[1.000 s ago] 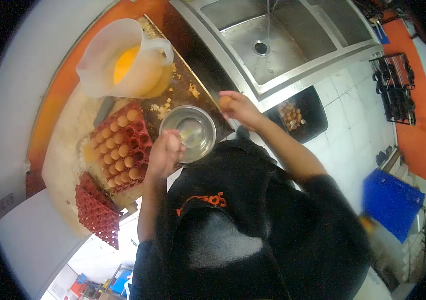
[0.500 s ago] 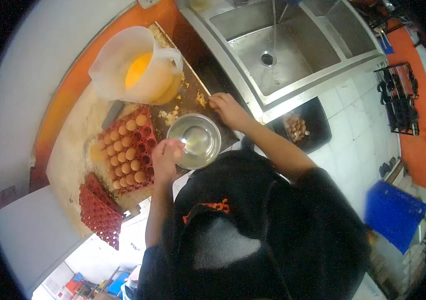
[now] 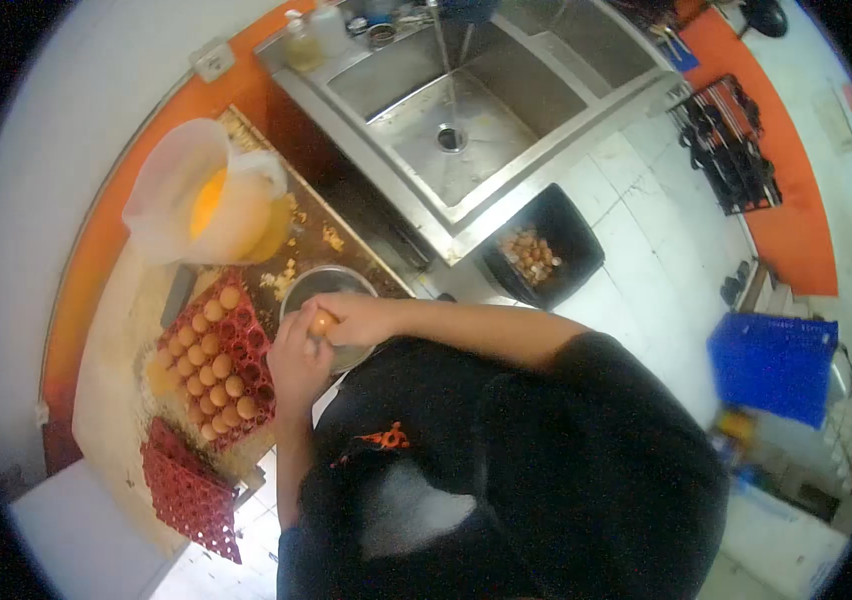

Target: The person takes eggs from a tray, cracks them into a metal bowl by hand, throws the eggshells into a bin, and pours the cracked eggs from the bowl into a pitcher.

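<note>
A brown egg (image 3: 323, 322) is between the fingers of both hands, partly covered by them. My left hand (image 3: 298, 348) closes on it from the left, and my right hand (image 3: 364, 318) grips it from the right. Directly beneath them is a metal bowl (image 3: 296, 290), much of it hidden by the hands. To the left of the bowl, a red egg tray (image 3: 258, 350) holds several brown eggs (image 3: 208, 375) alongside some vacant cups. Behind stands a big translucent pitcher (image 3: 161, 215) with orange-yellow liquid egg inside.
Spare red egg trays (image 3: 186, 490) lie at the worktable's (image 3: 111, 400) near left. Yellowish crumbs (image 3: 281, 275) dot the brown board. A steel sink (image 3: 416, 175) with running water is beyond, and a black bin (image 3: 571, 230) of eggshells stands on the floor to the right.
My right hand has come from the table edge to the bowl and joined my left hand at the egg. The view has shifted, with the sink now showing more fully.
</note>
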Available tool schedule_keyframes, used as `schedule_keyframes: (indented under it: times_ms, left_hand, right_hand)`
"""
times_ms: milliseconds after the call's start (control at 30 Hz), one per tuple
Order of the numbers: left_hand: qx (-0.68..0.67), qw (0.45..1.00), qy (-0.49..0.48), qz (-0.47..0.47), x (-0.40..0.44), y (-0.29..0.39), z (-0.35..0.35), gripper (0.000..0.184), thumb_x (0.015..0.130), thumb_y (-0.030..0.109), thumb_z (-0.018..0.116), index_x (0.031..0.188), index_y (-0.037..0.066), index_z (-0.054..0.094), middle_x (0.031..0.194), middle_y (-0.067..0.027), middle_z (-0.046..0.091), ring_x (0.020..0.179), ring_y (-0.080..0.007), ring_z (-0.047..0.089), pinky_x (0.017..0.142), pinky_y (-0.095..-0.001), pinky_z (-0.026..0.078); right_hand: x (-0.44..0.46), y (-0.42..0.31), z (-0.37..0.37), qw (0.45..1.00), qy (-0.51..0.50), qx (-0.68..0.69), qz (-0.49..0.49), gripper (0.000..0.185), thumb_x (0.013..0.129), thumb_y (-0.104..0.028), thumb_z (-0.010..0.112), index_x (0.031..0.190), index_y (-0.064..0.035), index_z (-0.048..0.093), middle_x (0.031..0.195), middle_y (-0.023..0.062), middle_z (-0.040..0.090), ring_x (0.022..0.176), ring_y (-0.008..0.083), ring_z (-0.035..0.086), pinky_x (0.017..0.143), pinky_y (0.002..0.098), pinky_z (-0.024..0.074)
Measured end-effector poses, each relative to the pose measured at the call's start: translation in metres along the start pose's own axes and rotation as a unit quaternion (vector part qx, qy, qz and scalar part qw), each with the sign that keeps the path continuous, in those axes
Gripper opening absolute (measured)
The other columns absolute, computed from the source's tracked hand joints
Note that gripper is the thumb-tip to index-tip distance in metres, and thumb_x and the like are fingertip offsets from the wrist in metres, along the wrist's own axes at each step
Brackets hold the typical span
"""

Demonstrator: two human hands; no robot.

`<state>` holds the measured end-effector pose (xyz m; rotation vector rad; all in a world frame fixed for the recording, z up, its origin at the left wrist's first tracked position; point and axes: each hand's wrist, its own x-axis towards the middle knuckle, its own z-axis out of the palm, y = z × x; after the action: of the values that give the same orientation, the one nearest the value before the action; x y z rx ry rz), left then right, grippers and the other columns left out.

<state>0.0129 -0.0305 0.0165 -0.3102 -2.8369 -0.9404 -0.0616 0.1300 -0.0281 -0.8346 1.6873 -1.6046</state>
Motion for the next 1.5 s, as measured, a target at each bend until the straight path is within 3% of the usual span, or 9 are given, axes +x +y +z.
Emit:
schedule_keyframes:
  times_ms: [267, 667, 900, 1100, 1300, 1367, 1433, 1467, 1500]
  left_hand:
    - [0.057, 0.992, 0.093, 0.063, -0.008, -0.014, 0.013, 0.047, 0.069, 0.016, 0.073, 0.114, 0.008, 0.062, 0.103, -0.0138, 0.064, 0.088, -0.0340, 0.065, 0.072, -0.0399, 0.055]
    - [0.118, 0.972, 0.193, 0.067, -0.017, -0.031, 0.027, 0.042, 0.067, 0.020, 0.074, 0.107, 0.011, 0.065, 0.105, -0.0108, 0.066, 0.084, -0.0297, 0.067, 0.067, -0.0393, 0.054]
    - [0.142, 0.970, 0.161, 0.112, -0.017, -0.028, 0.001, 0.050, 0.060, 0.020, 0.072, 0.109, 0.011, 0.065, 0.096, -0.0060, 0.064, 0.077, -0.0255, 0.065, 0.065, -0.0370, 0.053]
    - [0.104, 0.975, 0.151, 0.125, -0.015, -0.031, 0.003, 0.055, 0.064, 0.020, 0.077, 0.116, 0.009, 0.062, 0.099, -0.0089, 0.065, 0.082, -0.0263, 0.065, 0.069, -0.0380, 0.052]
    - [0.040, 0.998, 0.057, 0.006, -0.016, -0.027, 0.008, 0.052, 0.072, 0.022, 0.081, 0.118, 0.007, 0.060, 0.100, -0.0122, 0.066, 0.081, -0.0214, 0.065, 0.069, -0.0344, 0.052]
    - [-0.234, 0.947, 0.006, -0.222, -0.017, -0.031, 0.021, 0.040, 0.084, 0.021, 0.074, 0.117, 0.006, 0.060, 0.090, -0.0070, 0.065, 0.077, -0.0154, 0.062, 0.069, -0.0299, 0.051]
    - [-0.361, 0.894, -0.007, -0.264, -0.011, -0.026, 0.024, 0.037, 0.090, 0.027, 0.067, 0.119, 0.005, 0.059, 0.094, -0.0059, 0.063, 0.083, -0.0147, 0.061, 0.075, -0.0302, 0.050]
    - [-0.481, 0.824, -0.021, -0.298, -0.008, -0.023, 0.025, 0.037, 0.097, 0.033, 0.060, 0.120, 0.004, 0.057, 0.098, -0.0048, 0.062, 0.089, -0.0140, 0.059, 0.081, -0.0304, 0.049]
    - [-0.478, 0.826, -0.018, -0.298, -0.004, -0.019, 0.029, 0.037, 0.097, 0.033, 0.060, 0.120, 0.004, 0.057, 0.098, -0.0048, 0.062, 0.089, -0.0140, 0.059, 0.081, -0.0304, 0.049]
  right_hand:
    - [0.002, -0.014, 0.018, 0.992, 0.057, -0.116, 0.008, 0.042, 0.076, -0.016, 0.059, 0.116, -0.0010, 0.053, 0.097, 0.0264, 0.064, 0.096, 0.0449, 0.062, 0.082, 0.0477, 0.0494]
    - [0.009, -0.022, 0.033, 0.981, 0.108, -0.159, 0.005, 0.031, 0.080, -0.009, 0.053, 0.110, 0.0005, 0.055, 0.101, 0.0251, 0.061, 0.099, 0.0429, 0.058, 0.087, 0.0468, 0.0469]
    - [0.005, -0.031, 0.003, 0.930, 0.026, -0.346, -0.125, 0.051, 0.080, -0.014, 0.060, 0.128, 0.0009, 0.050, 0.111, 0.0224, 0.056, 0.107, 0.0398, 0.053, 0.095, 0.0455, 0.0426]
    - [0.000, -0.028, 0.002, 0.956, 0.031, -0.264, -0.125, 0.051, 0.079, -0.016, 0.063, 0.126, 0.0013, 0.053, 0.115, 0.0218, 0.058, 0.111, 0.0390, 0.054, 0.097, 0.0434, 0.0441]
    - [-0.113, -0.035, -0.070, 0.941, 0.155, -0.281, 0.105, 0.045, 0.080, -0.021, 0.067, 0.118, 0.0003, 0.057, 0.116, 0.0227, 0.058, 0.109, 0.0389, 0.058, 0.098, 0.0435, 0.0448]
    - [-0.161, -0.039, -0.102, 0.868, 0.170, -0.348, 0.312, 0.059, 0.077, -0.024, 0.073, 0.125, 0.0025, 0.052, 0.125, 0.0246, 0.055, 0.117, 0.0390, 0.053, 0.103, 0.0433, 0.0413]
    - [-0.205, -0.005, -0.105, 0.672, 0.283, -0.640, 0.243, 0.078, 0.071, -0.027, 0.080, 0.133, 0.0036, 0.044, 0.134, 0.0258, 0.048, 0.125, 0.0397, 0.047, 0.108, 0.0433, 0.0368]
    - [-0.206, -0.007, -0.106, 0.743, 0.318, -0.525, 0.267, 0.083, 0.074, -0.023, 0.080, 0.140, 0.0018, 0.037, 0.138, 0.0247, 0.044, 0.131, 0.0403, 0.041, 0.112, 0.0460, 0.0316]
    - [-0.199, -0.006, -0.107, 0.745, 0.318, -0.523, 0.263, 0.083, 0.074, -0.023, 0.080, 0.140, 0.0018, 0.037, 0.138, 0.0247, 0.044, 0.131, 0.0403, 0.041, 0.112, 0.0460, 0.0316]
